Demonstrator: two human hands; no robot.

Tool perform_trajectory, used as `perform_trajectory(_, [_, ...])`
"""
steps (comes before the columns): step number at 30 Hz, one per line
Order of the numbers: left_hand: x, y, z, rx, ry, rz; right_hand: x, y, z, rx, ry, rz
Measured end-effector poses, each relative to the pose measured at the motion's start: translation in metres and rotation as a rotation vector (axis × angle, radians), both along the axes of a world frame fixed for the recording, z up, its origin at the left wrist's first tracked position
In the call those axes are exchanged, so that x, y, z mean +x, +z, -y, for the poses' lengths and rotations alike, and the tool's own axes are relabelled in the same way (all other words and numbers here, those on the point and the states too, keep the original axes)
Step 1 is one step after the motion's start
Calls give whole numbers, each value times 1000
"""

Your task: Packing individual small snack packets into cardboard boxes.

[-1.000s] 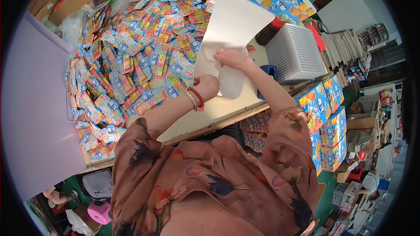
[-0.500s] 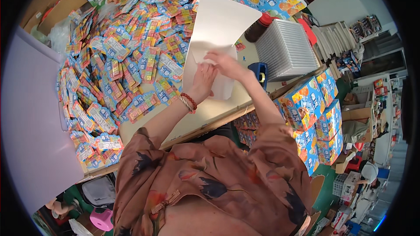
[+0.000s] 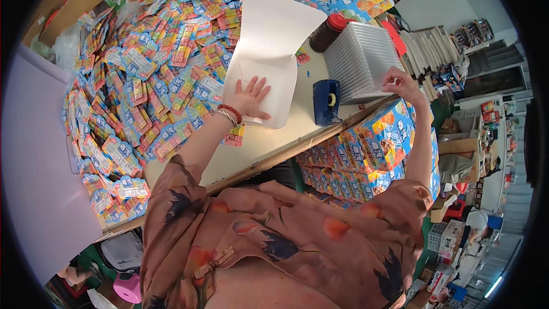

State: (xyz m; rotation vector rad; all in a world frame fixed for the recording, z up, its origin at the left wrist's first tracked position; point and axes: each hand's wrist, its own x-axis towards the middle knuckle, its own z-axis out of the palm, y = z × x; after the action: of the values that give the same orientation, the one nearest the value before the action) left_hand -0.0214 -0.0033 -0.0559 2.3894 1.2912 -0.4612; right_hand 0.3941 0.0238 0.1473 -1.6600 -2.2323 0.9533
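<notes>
Nearest to us, our patterned brown sleeves point(image 3: 274, 223) rise toward the pale tabletop point(image 3: 269, 143). Our left hand point(image 3: 250, 98) lies flat, fingers spread and gripping nothing, pressing on the lower panel of the open white folded cardboard box point(image 3: 269, 51), which sits on the table with its lid tilted up and away from us. Just right of that box stands a dark blue tape dispenser point(image 3: 327, 102). Our right hand point(image 3: 400, 82) reaches out to the near right corner of the ribbed stack of white plastic trays point(image 3: 359, 60), fingers curled on its edge; we cannot tell whether it is really clamping a tray. Below the table edge stand colourful printed cartons point(image 3: 366, 149). Left of the box spreads a wide heap of small colourful sachets point(image 3: 143, 80). Beyond the trays stands a dark bottle with a red cap point(image 3: 327, 32).
</notes>
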Motion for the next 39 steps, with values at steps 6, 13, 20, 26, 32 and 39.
perform_trajectory(6, [7, 20, -7, -47, 91, 189, 17, -5, -15, -77, 35, -81])
perform_trajectory(13, [5, 54, -5, 277, 95, 441, 9, -10, -6, 58, 14, 25])
perform_trajectory(20, [28, 64, 10, 597, 54, 808, -1, -34, -5, 589, -48, 6])
perform_trajectory(26, [64, 78, 31, 559, -132, 856, -7, -34, -49, 573, -65, 46])
perform_trajectory(32, [72, 85, 60, 445, -233, 855, -10, -20, -98, 901, -175, 516])
perform_trajectory(39, [40, 88, 82, 405, -162, 869, -21, 64, -116, 1635, -346, 410])
